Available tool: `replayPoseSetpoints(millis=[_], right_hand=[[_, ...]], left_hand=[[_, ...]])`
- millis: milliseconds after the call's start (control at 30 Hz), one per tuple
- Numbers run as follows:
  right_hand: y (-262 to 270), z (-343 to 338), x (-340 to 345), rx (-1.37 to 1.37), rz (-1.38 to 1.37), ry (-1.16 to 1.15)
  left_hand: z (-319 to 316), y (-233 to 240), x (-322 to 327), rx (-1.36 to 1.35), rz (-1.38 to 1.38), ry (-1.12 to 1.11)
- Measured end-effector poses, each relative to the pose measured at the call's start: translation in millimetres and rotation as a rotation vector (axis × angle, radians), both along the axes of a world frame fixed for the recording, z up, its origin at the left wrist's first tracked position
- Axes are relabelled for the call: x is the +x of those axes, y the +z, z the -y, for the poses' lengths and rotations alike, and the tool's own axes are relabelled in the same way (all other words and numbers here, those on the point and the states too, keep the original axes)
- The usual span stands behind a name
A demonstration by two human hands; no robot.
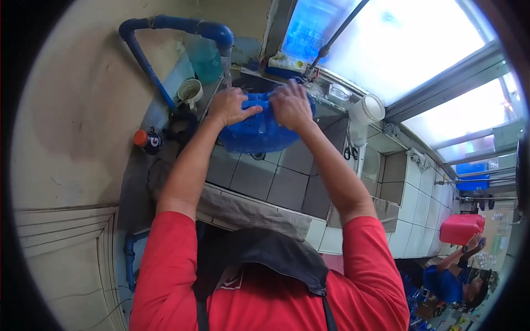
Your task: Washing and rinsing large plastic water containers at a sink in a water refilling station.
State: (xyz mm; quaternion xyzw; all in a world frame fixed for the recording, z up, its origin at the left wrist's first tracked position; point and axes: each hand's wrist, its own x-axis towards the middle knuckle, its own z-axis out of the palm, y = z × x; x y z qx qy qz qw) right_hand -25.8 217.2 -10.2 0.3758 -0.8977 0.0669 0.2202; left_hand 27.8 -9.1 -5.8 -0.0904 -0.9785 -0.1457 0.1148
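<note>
A blue translucent plastic water container (pixel 261 136) is held tilted over the tiled sink (pixel 269 178). My left hand (pixel 230 106) grips its left end, thumb lying across the top. Beside those fingers, a stream of water (pixel 226 72) runs down from the blue pipe spout (pixel 224 39). My right hand (pixel 291 103) rests on the right part of the container, its fingers blurred by motion. Whether the right fingers hold anything cannot be made out. The container's far side is hidden behind both hands.
Left of the sink stand a cream mug (pixel 190 91), a teal bottle (pixel 205 62) and an orange-capped bottle (pixel 148 142). Scissors (pixel 351 152) and a white tub (pixel 367 109) are to the right. A wet cloth (pixel 252 211) drapes the front edge. Another person (pixel 451 281) handles a red jug (pixel 461 229) farther right.
</note>
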Motion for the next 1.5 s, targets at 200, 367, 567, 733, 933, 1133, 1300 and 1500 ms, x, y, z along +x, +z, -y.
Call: replayPoseSetpoints(millis=[200,367,567,733,933,1133,1300,1500], right_hand=[[8.3,-21.0,-34.5,-0.017,0.119,-0.343],[17.4,-20.4,-19.6,-0.039,0.231,0.231],[-42.6,-49.9,-38.1,-0.465,0.481,-0.385],[-75.1,-6.7,59.5,-1.14,0.17,-0.513],[-43.0,-64.0,-17.4,-1.256,1.201,-0.566],[20.8,-2.5,12.9,-0.042,0.212,0.024],[-5.1,60.4,2.7,0.006,0.397,-0.095],[17.2,86.7,-25.3,-0.004,0.876,-0.317]], left_hand=[[0.5,-0.3,-0.8,0.012,0.001,-0.044],[1.5,1.2,-2.2,-0.026,0.016,-0.044],[-2.9,0.6,-4.4,0.01,0.024,0.0],[0.6,-0.9,-4.9,-0.022,0.007,-0.02],[2.0,-1.7,-5.1,-0.022,-0.008,-0.079],[7.0,-3.7,-22.2,0.122,-0.085,-0.237],[-8.5,-11.2,-21.5,0.067,-0.576,-0.028],[2.7,-44.1,16.2,0.352,0.225,0.465]])
